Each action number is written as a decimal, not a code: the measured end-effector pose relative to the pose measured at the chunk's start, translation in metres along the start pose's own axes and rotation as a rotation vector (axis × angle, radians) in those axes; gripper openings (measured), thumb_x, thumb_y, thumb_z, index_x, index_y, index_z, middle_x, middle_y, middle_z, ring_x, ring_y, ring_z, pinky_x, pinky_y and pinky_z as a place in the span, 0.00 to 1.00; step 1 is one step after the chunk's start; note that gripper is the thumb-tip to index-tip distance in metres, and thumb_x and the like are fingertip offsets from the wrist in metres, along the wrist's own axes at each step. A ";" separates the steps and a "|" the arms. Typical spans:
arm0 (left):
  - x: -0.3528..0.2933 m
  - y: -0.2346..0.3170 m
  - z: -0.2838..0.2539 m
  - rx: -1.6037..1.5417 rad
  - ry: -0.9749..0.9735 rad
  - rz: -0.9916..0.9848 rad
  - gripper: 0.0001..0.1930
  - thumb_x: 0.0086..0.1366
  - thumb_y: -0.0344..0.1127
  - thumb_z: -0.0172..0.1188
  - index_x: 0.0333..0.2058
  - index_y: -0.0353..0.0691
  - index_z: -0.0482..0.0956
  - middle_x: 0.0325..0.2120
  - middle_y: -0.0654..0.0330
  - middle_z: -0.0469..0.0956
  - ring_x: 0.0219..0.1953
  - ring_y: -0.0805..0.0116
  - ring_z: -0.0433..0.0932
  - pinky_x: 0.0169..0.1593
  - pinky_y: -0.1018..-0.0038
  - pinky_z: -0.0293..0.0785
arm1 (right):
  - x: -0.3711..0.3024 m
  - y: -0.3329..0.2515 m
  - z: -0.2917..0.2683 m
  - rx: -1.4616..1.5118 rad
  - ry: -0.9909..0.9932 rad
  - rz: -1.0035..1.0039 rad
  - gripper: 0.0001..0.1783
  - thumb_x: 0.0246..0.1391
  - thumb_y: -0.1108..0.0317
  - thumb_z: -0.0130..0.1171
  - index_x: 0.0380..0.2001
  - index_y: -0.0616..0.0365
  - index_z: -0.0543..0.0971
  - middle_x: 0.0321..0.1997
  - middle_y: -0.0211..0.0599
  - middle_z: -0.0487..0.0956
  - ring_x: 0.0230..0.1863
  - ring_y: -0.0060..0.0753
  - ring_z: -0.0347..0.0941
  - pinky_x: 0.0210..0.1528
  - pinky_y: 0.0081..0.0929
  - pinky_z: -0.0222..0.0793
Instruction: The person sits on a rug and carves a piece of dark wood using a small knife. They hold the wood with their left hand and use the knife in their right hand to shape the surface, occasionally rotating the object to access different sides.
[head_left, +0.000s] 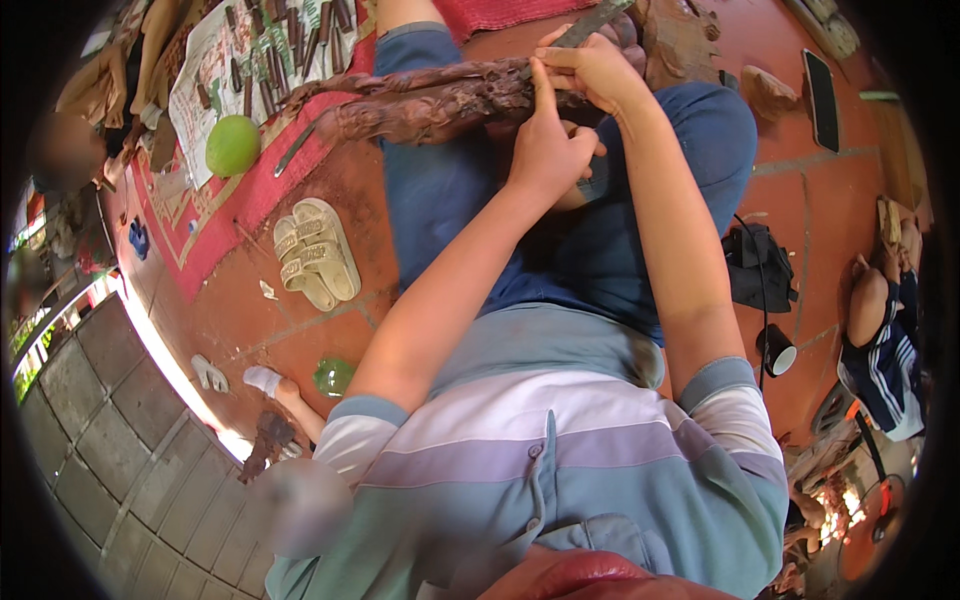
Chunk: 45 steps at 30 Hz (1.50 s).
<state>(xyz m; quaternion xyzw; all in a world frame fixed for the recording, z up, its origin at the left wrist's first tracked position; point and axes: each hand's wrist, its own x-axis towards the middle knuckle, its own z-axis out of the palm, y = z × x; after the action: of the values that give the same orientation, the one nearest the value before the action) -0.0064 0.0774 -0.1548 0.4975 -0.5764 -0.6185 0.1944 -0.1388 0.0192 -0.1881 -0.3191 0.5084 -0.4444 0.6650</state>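
A person in jeans sits on a red tiled floor with a gnarled, carved length of reddish-brown wood (430,118) lying across their legs. The right hand (602,78) has its fingers clamped around the lower end of a flat grey strip (598,20), perhaps a file or blade. The left hand (553,150) reaches in just below, index finger straight and its tip meeting the right hand's fingers, the others loosely curled; whether it pinches anything cannot be told.

Doing this well probably means guiding the strip with the right hand while the left fingertip steadies it, using short, light strokes along the grain, and bracing the wood firmly against the legs so it cannot roll.

The wood's long axis runs roughly left to right, crossing the thighs and rising slightly toward the right. Its forked, knotty end points left, toward the red mat (215,245) and a round green ball (232,146); its other end runs under the hands, where its exact tip is hidden.
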 end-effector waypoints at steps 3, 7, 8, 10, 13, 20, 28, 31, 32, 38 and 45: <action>-0.006 0.000 0.005 0.003 0.047 0.057 0.49 0.55 0.27 0.50 0.63 0.38 0.18 0.27 0.53 0.81 0.18 0.69 0.77 0.22 0.76 0.74 | -0.009 -0.004 0.007 0.043 0.033 -0.024 0.08 0.52 0.74 0.57 0.37 0.65 0.74 0.34 0.39 0.76 0.34 0.24 0.76 0.36 0.16 0.77; -0.008 -0.012 0.009 0.179 0.115 0.151 0.48 0.57 0.26 0.51 0.65 0.42 0.22 0.27 0.55 0.81 0.20 0.70 0.78 0.25 0.76 0.75 | -0.011 -0.009 0.016 0.026 0.136 -0.023 0.08 0.51 0.74 0.59 0.34 0.66 0.77 0.27 0.35 0.76 0.22 0.18 0.71 0.20 0.12 0.64; -0.009 -0.011 0.004 0.228 0.128 0.142 0.48 0.57 0.26 0.51 0.65 0.43 0.25 0.27 0.56 0.81 0.20 0.72 0.77 0.25 0.77 0.74 | -0.007 -0.007 0.014 0.080 0.088 -0.016 0.08 0.50 0.73 0.60 0.33 0.66 0.77 0.28 0.36 0.77 0.23 0.19 0.72 0.21 0.13 0.67; -0.008 -0.003 -0.009 0.297 0.169 0.157 0.39 0.58 0.27 0.52 0.66 0.41 0.44 0.24 0.59 0.80 0.21 0.77 0.75 0.25 0.79 0.73 | -0.001 -0.004 0.008 0.212 0.055 0.054 0.10 0.50 0.72 0.61 0.36 0.66 0.76 0.30 0.40 0.78 0.28 0.26 0.77 0.28 0.20 0.76; -0.003 0.018 -0.030 0.040 0.281 0.276 0.20 0.61 0.25 0.53 0.53 0.37 0.71 0.27 0.61 0.78 0.24 0.76 0.76 0.29 0.79 0.74 | -0.001 -0.010 0.000 0.439 0.065 0.191 0.14 0.51 0.71 0.61 0.41 0.66 0.74 0.34 0.45 0.78 0.34 0.37 0.79 0.35 0.31 0.81; 0.035 0.015 -0.083 0.974 0.414 0.707 0.16 0.59 0.33 0.56 0.47 0.41 0.77 0.38 0.55 0.78 0.34 0.58 0.76 0.41 0.67 0.72 | 0.009 -0.002 0.000 0.283 0.024 0.132 0.17 0.50 0.68 0.61 0.41 0.67 0.73 0.36 0.51 0.78 0.29 0.43 0.79 0.32 0.32 0.80; 0.033 0.016 -0.085 0.890 0.288 0.663 0.10 0.55 0.30 0.58 0.38 0.42 0.81 0.32 0.57 0.79 0.35 0.54 0.76 0.41 0.62 0.71 | -0.006 -0.038 -0.013 0.079 0.150 -0.001 0.12 0.52 0.70 0.58 0.39 0.66 0.75 0.32 0.42 0.79 0.31 0.32 0.79 0.31 0.25 0.79; 0.006 0.022 -0.069 0.831 0.386 0.621 0.12 0.58 0.29 0.56 0.41 0.40 0.80 0.33 0.56 0.79 0.37 0.57 0.76 0.45 0.66 0.71 | -0.024 -0.025 -0.006 0.128 0.285 -0.168 0.11 0.55 0.70 0.55 0.38 0.67 0.75 0.32 0.37 0.76 0.30 0.28 0.77 0.32 0.24 0.79; -0.006 0.018 -0.060 0.731 0.300 0.567 0.12 0.58 0.28 0.56 0.41 0.40 0.80 0.32 0.56 0.79 0.36 0.60 0.77 0.43 0.69 0.71 | -0.029 -0.015 -0.006 0.220 0.309 -0.180 0.10 0.55 0.72 0.56 0.38 0.67 0.74 0.31 0.33 0.73 0.30 0.24 0.74 0.33 0.23 0.79; -0.048 -0.016 -0.007 0.190 0.098 0.122 0.39 0.60 0.27 0.55 0.66 0.42 0.43 0.31 0.57 0.78 0.27 0.69 0.77 0.36 0.75 0.72 | -0.039 0.011 0.007 0.183 0.355 -0.228 0.11 0.50 0.75 0.62 0.38 0.63 0.75 0.29 0.29 0.76 0.30 0.19 0.72 0.36 0.17 0.71; -0.011 -0.012 0.003 0.377 0.136 0.101 0.47 0.60 0.30 0.56 0.66 0.40 0.29 0.27 0.54 0.80 0.30 0.61 0.80 0.39 0.68 0.73 | -0.033 0.017 0.016 -0.030 0.288 -0.168 0.10 0.50 0.74 0.62 0.38 0.64 0.77 0.32 0.32 0.80 0.33 0.19 0.74 0.37 0.17 0.69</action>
<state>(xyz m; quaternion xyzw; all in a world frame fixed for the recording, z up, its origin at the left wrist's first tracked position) 0.0001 0.0907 -0.1624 0.5362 -0.6917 -0.4540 0.1671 -0.1221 0.0557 -0.1853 -0.3035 0.5766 -0.5317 0.5410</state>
